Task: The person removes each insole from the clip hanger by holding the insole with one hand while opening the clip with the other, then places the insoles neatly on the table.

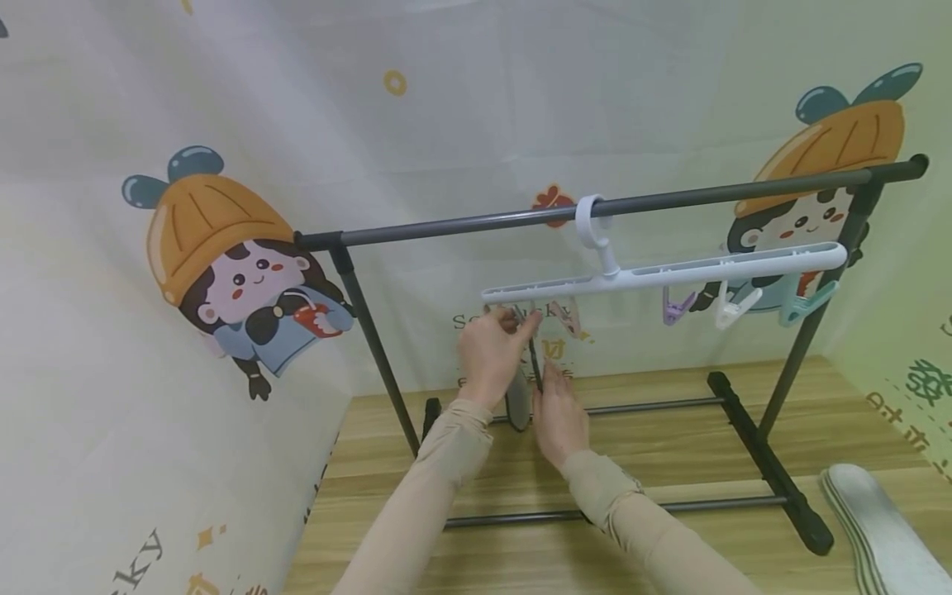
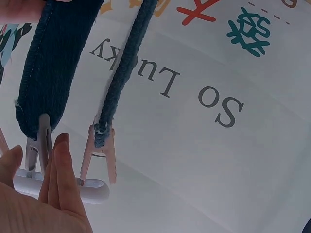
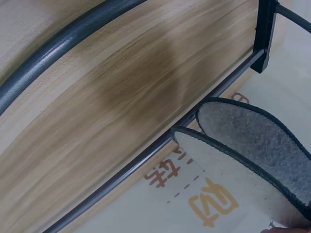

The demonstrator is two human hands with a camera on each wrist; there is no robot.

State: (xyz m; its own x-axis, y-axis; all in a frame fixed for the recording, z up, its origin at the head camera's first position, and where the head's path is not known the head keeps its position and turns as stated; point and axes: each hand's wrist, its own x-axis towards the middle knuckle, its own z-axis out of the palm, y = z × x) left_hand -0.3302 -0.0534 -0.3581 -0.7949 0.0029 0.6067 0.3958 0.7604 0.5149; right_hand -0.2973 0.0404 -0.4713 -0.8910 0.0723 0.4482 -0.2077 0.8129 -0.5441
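Note:
A white clip hanger (image 1: 669, 274) hangs by its hook from the rack's top bar. Near its left end my left hand (image 1: 487, 351) pinches a pale clothespin (image 2: 43, 145) between thumb and fingers. That clothespin bites the end of a dark blue insole (image 2: 58, 63). Lower down, my right hand (image 1: 561, 413) holds this insole, seen edge-on in the head view. Beside it a second insole (image 1: 518, 401) dangles from a pink clothespin (image 2: 97, 155) at the hanger's tip. From the right wrist, one insole shows a white face (image 3: 233, 167), the other a grey fuzzy one (image 3: 252, 133).
More clothespins hang from the hanger: a pink one (image 1: 568, 317), a purple one (image 1: 677, 307), a white one (image 1: 735, 306) and a teal one (image 1: 806, 304). Several stacked insoles (image 1: 885, 529) lie right of the black rack foot (image 1: 773, 471). Rack rods (image 1: 513, 519) cross the wooden surface.

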